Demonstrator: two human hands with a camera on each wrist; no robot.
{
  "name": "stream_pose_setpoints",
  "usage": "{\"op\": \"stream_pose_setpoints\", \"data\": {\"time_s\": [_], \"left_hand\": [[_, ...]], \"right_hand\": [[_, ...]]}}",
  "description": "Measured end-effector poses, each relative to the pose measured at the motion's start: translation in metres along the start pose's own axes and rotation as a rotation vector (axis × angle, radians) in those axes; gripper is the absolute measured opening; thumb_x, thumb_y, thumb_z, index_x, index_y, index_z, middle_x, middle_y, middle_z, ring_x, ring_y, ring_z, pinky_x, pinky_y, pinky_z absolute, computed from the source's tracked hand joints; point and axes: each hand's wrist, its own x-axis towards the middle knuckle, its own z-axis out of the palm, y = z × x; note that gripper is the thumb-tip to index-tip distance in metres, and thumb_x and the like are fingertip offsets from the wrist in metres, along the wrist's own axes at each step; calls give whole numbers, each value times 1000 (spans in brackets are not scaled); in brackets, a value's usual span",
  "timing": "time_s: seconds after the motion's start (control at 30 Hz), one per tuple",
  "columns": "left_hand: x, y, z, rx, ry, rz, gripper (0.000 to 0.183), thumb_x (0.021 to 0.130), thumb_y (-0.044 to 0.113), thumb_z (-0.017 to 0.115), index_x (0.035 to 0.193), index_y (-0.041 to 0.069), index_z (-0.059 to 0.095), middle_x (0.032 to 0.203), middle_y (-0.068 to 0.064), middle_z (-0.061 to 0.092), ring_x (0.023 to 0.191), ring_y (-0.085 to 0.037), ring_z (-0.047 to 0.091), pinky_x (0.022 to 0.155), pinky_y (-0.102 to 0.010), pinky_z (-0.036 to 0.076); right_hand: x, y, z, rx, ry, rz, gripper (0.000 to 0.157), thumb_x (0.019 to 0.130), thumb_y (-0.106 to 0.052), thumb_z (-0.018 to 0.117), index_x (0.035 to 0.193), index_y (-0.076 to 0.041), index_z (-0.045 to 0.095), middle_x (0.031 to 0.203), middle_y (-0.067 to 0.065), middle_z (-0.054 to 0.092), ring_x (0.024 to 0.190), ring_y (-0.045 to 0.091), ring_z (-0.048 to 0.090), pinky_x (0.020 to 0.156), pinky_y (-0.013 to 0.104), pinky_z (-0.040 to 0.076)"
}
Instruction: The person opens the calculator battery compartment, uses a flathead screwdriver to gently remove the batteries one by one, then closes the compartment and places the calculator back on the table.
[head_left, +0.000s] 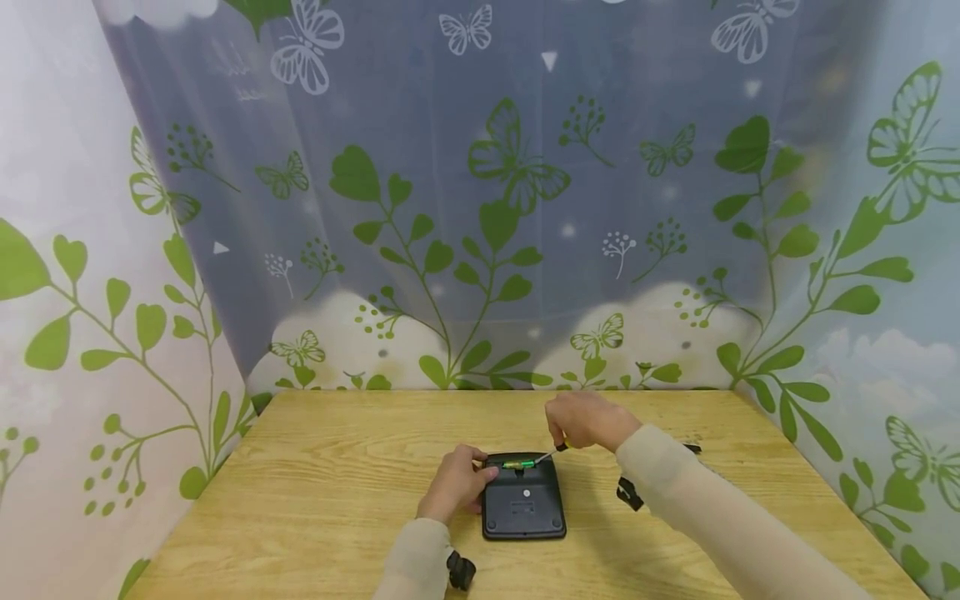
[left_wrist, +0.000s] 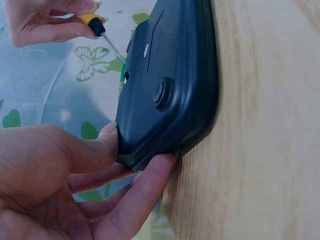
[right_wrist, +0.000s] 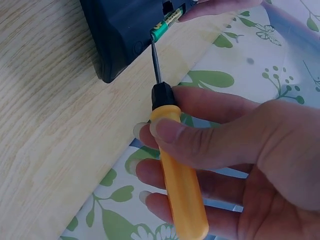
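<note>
A black calculator (head_left: pixel 522 500) lies face down on the wooden table, its battery slot at the far end uncovered. A green battery (right_wrist: pixel 162 29) sits in that slot. My left hand (head_left: pixel 453 483) grips the calculator's left side, thumb on the back face and fingers at the edge and underneath. With thumb and fingers round its yellow-orange handle, my right hand (head_left: pixel 588 419) holds a screwdriver (right_wrist: pixel 186 200) from the far right. The metal tip of the screwdriver meets the right end of the battery. The calculator's keys and screen are hidden underneath.
The light wooden table (head_left: pixel 337 467) ends at a curtain (head_left: pixel 420 317) printed with leaves and butterflies. Partly behind the right sleeve lies a small dark object (head_left: pixel 693 448). Black straps (head_left: pixel 630 493) hang at both wrists.
</note>
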Motion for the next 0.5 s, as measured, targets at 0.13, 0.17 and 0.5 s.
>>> {"op": "stream_pose_setpoints", "data": {"time_s": [0.13, 0.17, 0.5], "left_hand": [[0, 0, 0, 0, -5, -2, 41, 100, 16, 69, 136, -3, 62, 116, -24, 67, 72, -21, 71, 52, -32, 63], [0, 0, 0, -1, -5, -3, 41, 100, 16, 69, 136, -3, 62, 116, -24, 67, 72, -21, 70, 52, -32, 63], [0, 1, -1, -4, -10, -10, 41, 101, 15, 69, 137, -3, 61, 116, -24, 67, 73, -22, 71, 54, -34, 64]], "right_hand": [[-1, -5, -4, -37, 17, -6, 30, 87, 12, 73, 78, -15, 82, 83, -1, 76, 61, 8, 45, 54, 23, 34], [-2, -6, -5, -48, 24, -8, 30, 87, 12, 73, 77, -15, 81, 80, -2, 75, 59, 8, 41, 53, 23, 33], [1, -13, -7, -112, 48, -38, 60, 91, 10, 67, 51, -21, 35, 55, -8, 18, 57, 11, 11, 55, 27, 11]]}}
